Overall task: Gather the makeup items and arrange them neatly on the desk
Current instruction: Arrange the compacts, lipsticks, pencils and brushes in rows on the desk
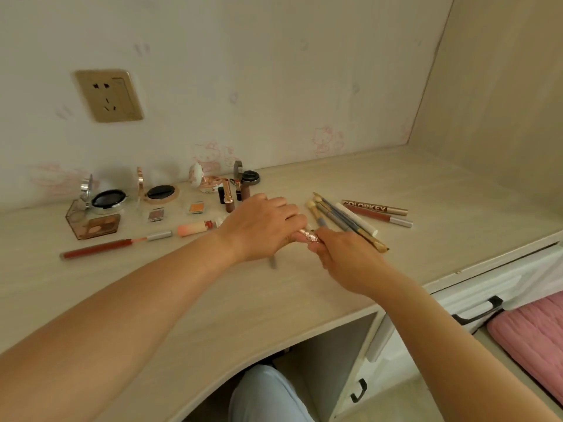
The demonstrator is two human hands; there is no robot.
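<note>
Pale wood-grain desk [213, 287] runs along a wall papered with faint pink cartoon figures, with a gold wall socket [108, 95] above its left end. We work at the centre of this surface, where both hands meet over a small rose-gold tube [309, 237]. Our left hand [262, 228] lies over the tube from above with the fingers curled down around its far portion, and our right hand [344, 257] pinches the near end between thumb and fingertips; whether the piece is a cap being seated or a whole lipstick we cannot tell, since the fingers hide most of it. Just right of the hands lies a fan of makeup brushes [341, 222], and beyond those two slim boxed pencils [377, 212]. Open compacts [134, 196] stand along the wall to the left, with upright lipsticks [233, 193], small eyeshadow pans [176, 211], a clear palette box [91, 223], a red lip gloss tube [97, 248] and a peach tube [198, 228] nearer to us. For the step in hand, we judge that the tube should be kept low over the desk and held firmly at both ends, so that it cannot roll once released. We would set it down parallel to the brushes, near them but not touching, and lift the left hand straight up, because a sideways sweep could knock the lipsticks behind it. The scattered items on the left remain to be gathered.
</note>
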